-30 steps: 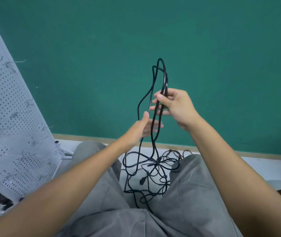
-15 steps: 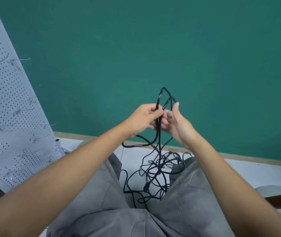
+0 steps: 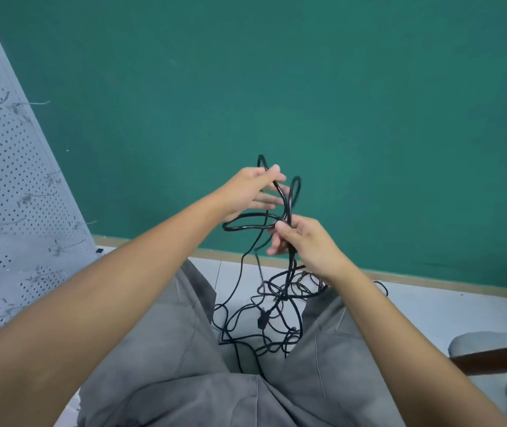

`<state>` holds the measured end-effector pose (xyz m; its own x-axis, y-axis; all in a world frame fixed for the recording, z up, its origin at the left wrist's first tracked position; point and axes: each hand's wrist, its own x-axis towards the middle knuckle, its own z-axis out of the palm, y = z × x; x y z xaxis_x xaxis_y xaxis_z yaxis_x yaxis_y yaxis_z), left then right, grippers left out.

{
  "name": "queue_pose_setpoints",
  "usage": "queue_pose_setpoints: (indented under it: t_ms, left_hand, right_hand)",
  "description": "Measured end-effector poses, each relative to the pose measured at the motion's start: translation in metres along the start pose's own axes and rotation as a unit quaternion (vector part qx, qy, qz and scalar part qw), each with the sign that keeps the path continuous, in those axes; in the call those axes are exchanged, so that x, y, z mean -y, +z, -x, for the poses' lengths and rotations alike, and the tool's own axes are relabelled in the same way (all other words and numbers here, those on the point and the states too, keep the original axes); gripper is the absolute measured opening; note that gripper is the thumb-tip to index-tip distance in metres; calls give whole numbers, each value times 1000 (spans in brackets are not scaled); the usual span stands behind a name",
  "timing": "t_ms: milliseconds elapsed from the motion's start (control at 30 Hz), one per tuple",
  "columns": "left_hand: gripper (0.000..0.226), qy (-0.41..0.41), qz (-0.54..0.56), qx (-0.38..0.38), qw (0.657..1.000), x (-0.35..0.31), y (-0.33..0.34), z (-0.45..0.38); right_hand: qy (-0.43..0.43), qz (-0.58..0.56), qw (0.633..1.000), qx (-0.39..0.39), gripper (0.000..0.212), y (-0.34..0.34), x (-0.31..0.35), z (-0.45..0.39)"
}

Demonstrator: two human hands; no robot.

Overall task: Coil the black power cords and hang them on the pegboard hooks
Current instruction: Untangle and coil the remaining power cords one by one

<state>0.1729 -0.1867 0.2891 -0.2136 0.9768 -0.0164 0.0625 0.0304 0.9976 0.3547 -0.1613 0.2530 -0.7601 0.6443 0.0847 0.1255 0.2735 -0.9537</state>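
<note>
The right hand (image 3: 306, 245) is gripping gathered loops of the black cord (image 3: 287, 200), fingers curled round them. Just above it, the left hand (image 3: 250, 191) is pinching one loop. Below both, the remaining cord is hanging tangled between the knees.

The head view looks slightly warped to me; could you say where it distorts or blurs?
Head view: wide-angle bending leans the pegboard inward and stretches the forearms; left hand fingers slightly motion-blurred; right hand and black cord fairly sharp; lighting even, no glare.
</note>
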Motion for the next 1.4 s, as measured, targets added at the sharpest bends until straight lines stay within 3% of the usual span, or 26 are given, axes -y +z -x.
queue_pose_setpoints:
  t_ms: [133,233,367,467,600,633,767,867,1100,1300,1400]
  left_hand:
    - [65,-65,12,68,995,25,-24,15]
    - [93,-96,122,140,978,39,-28,26]
    - [114,-101,227,111,962,53,-10,30]
    - [101,-79,188,67,977,62,11,32]
    - [27,24,18,-38,999,67,44,28]
    - [19,48,-15,-57,997,66,49,24]
    - [10,81,-84,-86,989,56,60,13]
    - [14,77,-70,-70,992,51,57,8]
    - [12,75,-91,-103,988,41,15,2]
    - [15,66,-97,-142,983,23,-2,-11]
    - [15,59,-104,-174,977,11,-20,-15]
  right_hand:
    - [-12,-23,999,-35,33,-10,17,-15]
    - [-9,-22,999,-25,31,-16,27,-28]
    - [13,-41,999,-24,32,-21,33,-43]
    - [26,-99,994,-31,32,-27,35,-50]
    - [46,-187,980,-57,32,-34,38,-58]
    - [51,-201,976,-60,32,-35,38,-60]
    - [65,-224,970,-60,34,-37,41,-62]
    - [68,-214,972,-66,32,-49,40,-62]
    - [130,-27,990,-48,33,-89,31,-45]
    - [105,-26,979,-175,34,-118,22,-46]
    - [112,-26,973,-200,35,-141,21,-42]
